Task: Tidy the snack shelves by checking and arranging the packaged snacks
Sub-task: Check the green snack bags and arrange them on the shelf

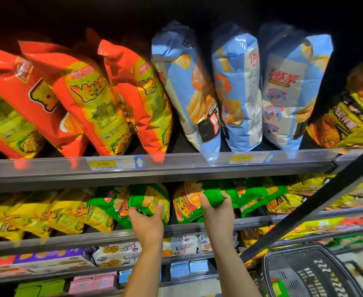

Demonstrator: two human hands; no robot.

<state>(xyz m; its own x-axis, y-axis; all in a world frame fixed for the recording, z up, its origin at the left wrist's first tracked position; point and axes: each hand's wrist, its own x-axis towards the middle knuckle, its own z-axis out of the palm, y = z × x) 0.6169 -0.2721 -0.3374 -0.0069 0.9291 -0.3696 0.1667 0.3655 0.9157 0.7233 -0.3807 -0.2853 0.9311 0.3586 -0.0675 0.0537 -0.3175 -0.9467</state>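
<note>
- Head view: the middle shelf is a low slot, closed in above by the upper shelf's grey rail (176,170) and below by its own front rail (182,228). A dark gap shows between the two green packets that the hands hold.
- On the right a dark bar (317,200) cuts diagonally across the shelves, running down to just above a black basket (305,273).
- The left hand (147,217) reaches up from below on a raised forearm. Its fingers and thumb wrap the lower end of a green packet (148,197), which sits at the shelf front close to the yellow packets (58,213).
- The right hand (217,213) is raised the same way and grips the near end of a second green packet (213,195), just right of the gap.
- Up top, the red bags (90,91) lean left and show "Ye" in big letters. The pale blue bags (236,93) stand beside them, their print too blurred to read.
- A yellow price tag (103,163) on the upper rail reads "3.00", with a blue up-arrow beside it.
</note>
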